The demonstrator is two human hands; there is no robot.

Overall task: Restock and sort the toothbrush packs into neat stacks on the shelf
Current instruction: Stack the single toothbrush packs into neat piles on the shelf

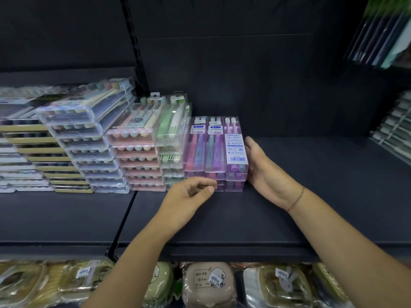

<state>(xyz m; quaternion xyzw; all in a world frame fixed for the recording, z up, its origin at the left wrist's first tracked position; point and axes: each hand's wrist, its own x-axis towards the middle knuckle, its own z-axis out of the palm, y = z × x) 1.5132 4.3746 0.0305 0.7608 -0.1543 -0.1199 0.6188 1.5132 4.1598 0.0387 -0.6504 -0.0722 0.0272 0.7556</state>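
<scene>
Three short stacks of purple toothbrush packs (214, 150) lie side by side on the dark shelf (289, 196). My right hand (264, 167) lies flat with straight fingers against the right side of the rightmost purple stack. My left hand (191, 196) hovers at the front ends of the purple stacks, fingers loosely curled, holding nothing. Left of them stand taller stacks: green packs (172, 138), pink packs (135, 152) and clear packs with pastel brushes (89, 134).
Further stacks of dark and gold packs (29, 152) fill the far left. More packs sit at the right edge (395, 130) and hang blurred at top right (382, 34). Wrapped boxes (211, 283) fill the shelf below. A black upright (135, 52) divides the back panels.
</scene>
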